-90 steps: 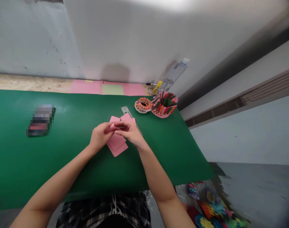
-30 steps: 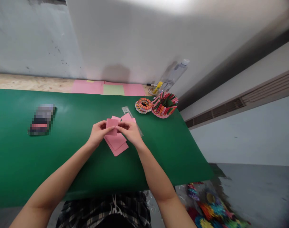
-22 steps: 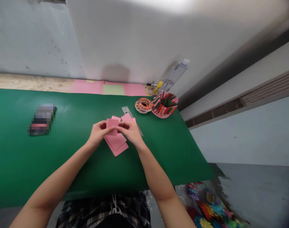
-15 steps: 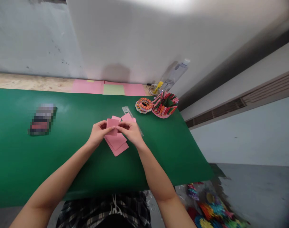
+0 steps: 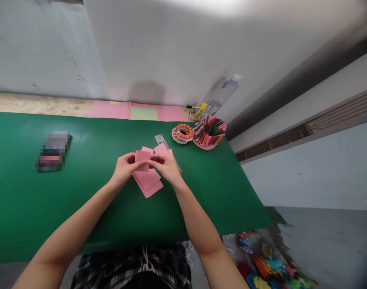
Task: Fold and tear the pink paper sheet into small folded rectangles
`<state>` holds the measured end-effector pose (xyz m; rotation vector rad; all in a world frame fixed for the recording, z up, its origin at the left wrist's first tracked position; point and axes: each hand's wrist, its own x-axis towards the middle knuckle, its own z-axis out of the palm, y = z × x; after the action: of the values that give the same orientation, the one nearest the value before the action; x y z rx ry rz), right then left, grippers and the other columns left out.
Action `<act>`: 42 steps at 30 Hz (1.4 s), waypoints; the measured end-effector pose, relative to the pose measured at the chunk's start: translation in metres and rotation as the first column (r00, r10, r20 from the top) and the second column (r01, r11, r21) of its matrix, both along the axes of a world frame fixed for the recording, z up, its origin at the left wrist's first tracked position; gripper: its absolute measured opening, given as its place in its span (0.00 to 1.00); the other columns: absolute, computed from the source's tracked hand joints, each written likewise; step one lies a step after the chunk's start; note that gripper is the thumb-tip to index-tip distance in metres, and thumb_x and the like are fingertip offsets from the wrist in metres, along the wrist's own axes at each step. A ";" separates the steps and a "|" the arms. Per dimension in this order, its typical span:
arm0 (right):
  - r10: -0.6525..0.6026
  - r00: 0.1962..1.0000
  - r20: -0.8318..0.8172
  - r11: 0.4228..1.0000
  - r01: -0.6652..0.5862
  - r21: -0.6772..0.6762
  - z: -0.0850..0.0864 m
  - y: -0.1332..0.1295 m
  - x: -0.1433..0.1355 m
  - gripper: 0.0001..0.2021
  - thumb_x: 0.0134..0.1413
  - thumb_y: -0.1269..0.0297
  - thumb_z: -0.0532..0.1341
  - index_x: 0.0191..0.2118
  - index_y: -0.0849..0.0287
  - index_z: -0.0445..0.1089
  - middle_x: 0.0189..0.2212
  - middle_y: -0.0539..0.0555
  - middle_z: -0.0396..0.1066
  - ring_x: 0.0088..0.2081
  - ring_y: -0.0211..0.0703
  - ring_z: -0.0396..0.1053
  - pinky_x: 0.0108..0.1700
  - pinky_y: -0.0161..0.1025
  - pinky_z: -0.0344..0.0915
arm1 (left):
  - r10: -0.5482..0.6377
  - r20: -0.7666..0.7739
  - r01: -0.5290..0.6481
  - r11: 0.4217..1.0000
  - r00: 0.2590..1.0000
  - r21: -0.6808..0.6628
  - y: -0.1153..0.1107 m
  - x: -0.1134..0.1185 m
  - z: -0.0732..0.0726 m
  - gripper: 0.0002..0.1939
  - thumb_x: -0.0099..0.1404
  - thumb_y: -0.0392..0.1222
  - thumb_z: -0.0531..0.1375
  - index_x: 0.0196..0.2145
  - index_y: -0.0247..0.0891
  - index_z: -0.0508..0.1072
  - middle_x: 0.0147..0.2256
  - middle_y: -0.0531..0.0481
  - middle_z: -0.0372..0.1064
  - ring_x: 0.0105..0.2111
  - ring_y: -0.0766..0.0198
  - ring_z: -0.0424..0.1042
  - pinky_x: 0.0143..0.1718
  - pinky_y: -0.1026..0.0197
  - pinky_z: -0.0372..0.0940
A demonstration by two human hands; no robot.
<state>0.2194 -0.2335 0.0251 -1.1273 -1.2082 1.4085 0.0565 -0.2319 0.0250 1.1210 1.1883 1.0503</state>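
A small pink piece of paper [image 5: 142,156] is pinched between my two hands, above the green tabletop. My left hand [image 5: 125,167] grips its left and lower edge, thumb in front and fingers behind. On the right side, my right hand [image 5: 165,166] pinches the same paper near its lower corner with thumb and fingers. Beneath lie several loose pink paper sheets [image 5: 147,186], overlapping at an angle. More pink paper [image 5: 163,149] pokes out beyond my right hand. A clear ruler [image 5: 160,139] runs under those pieces, partly covered by paper and my hand.
A ring of folded paper [image 5: 182,133] and a round holder of folded paper strips [image 5: 209,133] stand toward the right. Behind them are a clear bottle [image 5: 221,96] and a yellow-capped item [image 5: 201,109]. A blurred-out flat object [image 5: 54,151] lies left. Colourful paper pieces [image 5: 270,265] lie on the floor.
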 end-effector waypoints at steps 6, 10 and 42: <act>0.010 1.000 -0.009 1.000 -0.010 0.004 0.003 0.000 0.000 0.14 0.37 0.57 0.69 0.31 0.59 0.75 0.27 0.51 0.74 0.29 0.38 0.72 0.38 0.42 0.72 | 0.006 0.007 -0.006 1.000 1.000 0.005 0.000 0.000 -0.001 0.18 0.46 0.48 0.69 0.32 0.35 0.77 0.32 0.46 0.75 0.31 0.61 0.73 0.35 0.59 0.68; 0.016 1.000 -0.008 1.000 -0.016 0.020 -0.002 0.001 0.000 0.13 0.39 0.59 0.69 0.33 0.59 0.73 0.27 0.50 0.73 0.29 0.38 0.72 0.38 0.41 0.71 | -0.004 0.018 0.004 1.000 1.000 0.002 0.000 0.000 -0.001 0.18 0.46 0.48 0.69 0.32 0.34 0.76 0.31 0.46 0.75 0.31 0.61 0.72 0.34 0.60 0.67; -0.009 1.000 -0.018 1.000 0.008 -0.021 0.002 0.001 0.003 0.14 0.34 0.58 0.71 0.30 0.59 0.74 0.27 0.51 0.75 0.29 0.40 0.73 0.39 0.43 0.74 | -0.042 0.033 0.041 0.999 0.999 0.017 0.000 -0.001 0.000 0.16 0.48 0.48 0.68 0.33 0.36 0.77 0.33 0.45 0.76 0.33 0.60 0.73 0.37 0.58 0.68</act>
<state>0.2223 -0.2321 0.0269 -1.1306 -1.1768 1.4256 0.0556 -0.2324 0.0252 1.1320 1.1273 1.0452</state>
